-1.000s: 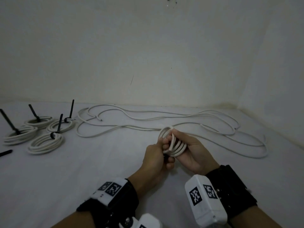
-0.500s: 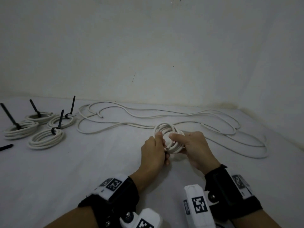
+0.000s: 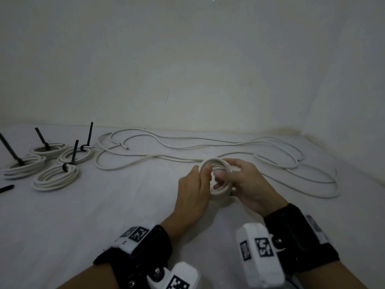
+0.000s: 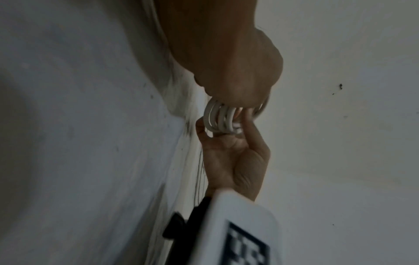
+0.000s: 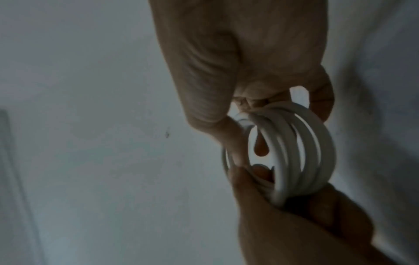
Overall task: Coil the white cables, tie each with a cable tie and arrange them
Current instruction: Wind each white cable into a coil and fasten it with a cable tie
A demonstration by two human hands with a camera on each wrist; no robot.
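A small coil of white cable [image 3: 216,190] hangs just above the white surface, held between both hands. My left hand [image 3: 205,174] grips its left side, thumb over the top loops. My right hand [image 3: 228,174] grips the right side, fingers curled through the ring. In the left wrist view the coil [image 4: 221,118] shows several loops side by side. In the right wrist view the coil [image 5: 301,152] stands on edge between the two hands. Loose white cable [image 3: 270,140] trails from the coil in long loops toward the wall. No tie shows on this coil.
Several finished coils [image 3: 56,178] lie at the far left, each bound with a black cable tie whose tail sticks up [image 3: 74,153]. A spare black cable tie [image 3: 6,188] lies at the left edge. Walls close the back and right.
The coil has turned from lying tilted in my right palm to standing between both hands. My right hand rolled over it, and both hands moved a little away from me.
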